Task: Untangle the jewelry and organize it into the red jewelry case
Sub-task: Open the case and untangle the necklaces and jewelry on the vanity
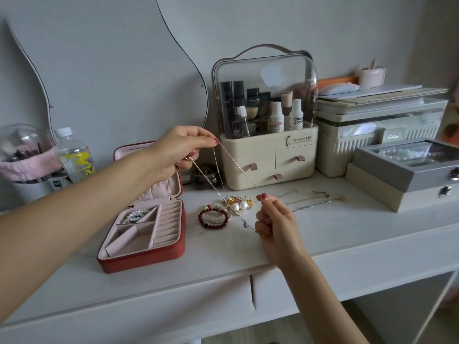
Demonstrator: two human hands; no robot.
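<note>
Head view: a white counter [323, 234] runs along a pale wall, with a curvy mirror [111, 70] at upper left and a cream cosmetics organizer [268, 155] at center. The left hand [178, 150], raised mid-frame, pinches a thin silver chain [238, 167] between its fingers [211, 141]; the right hand [275, 219], lower at center, pinches the same chain's other end. One red jewelry case [149, 234] lies open at lower left, pearls in one compartment. One tangled jewelry pile [233, 204] lies between case and right hand, beside one dark red bead bracelet [213, 217]. Two more chains [315, 202] lie to the right.
</note>
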